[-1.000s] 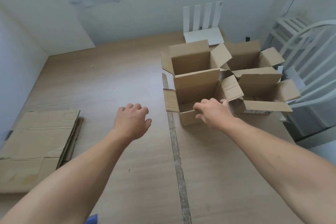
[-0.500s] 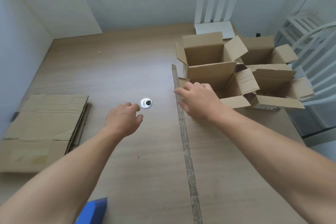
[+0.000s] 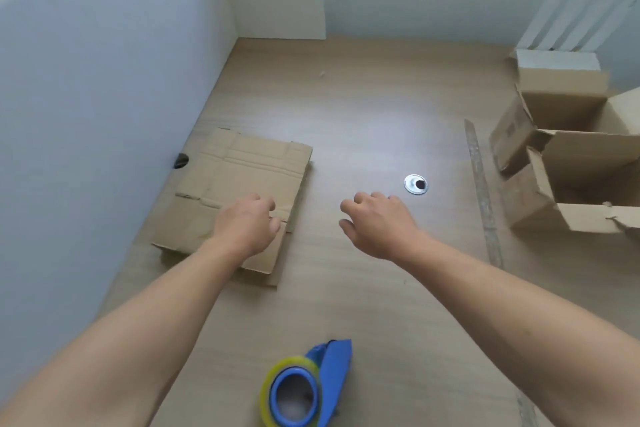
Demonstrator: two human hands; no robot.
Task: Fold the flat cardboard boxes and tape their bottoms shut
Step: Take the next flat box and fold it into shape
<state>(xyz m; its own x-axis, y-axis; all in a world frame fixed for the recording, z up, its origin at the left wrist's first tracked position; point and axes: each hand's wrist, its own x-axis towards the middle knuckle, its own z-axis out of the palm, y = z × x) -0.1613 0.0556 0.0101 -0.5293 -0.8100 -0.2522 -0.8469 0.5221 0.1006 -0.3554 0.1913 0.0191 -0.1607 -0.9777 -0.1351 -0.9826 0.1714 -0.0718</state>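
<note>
A stack of flat cardboard boxes (image 3: 239,180) lies on the wooden table against the left wall. My left hand (image 3: 247,224) hovers over the stack's near right corner, fingers curled, holding nothing that I can see. My right hand (image 3: 379,222) hangs over bare table to the right of the stack, fingers loosely bent and apart, empty. Folded open boxes (image 3: 568,163) stand at the right edge. A blue tape dispenser with a yellowish roll (image 3: 304,388) rests on the table near the bottom edge, between my forearms.
A round metal cable grommet (image 3: 415,184) sits in the table just right of my right hand. A strip of old tape (image 3: 483,194) runs along the table seam. White panels (image 3: 104,114) wall the table on the left and back.
My view has swung left. My right hand left the folded boxes and came toward the middle. My left hand reached over the flat stack. The tape dispenser has come into view.
</note>
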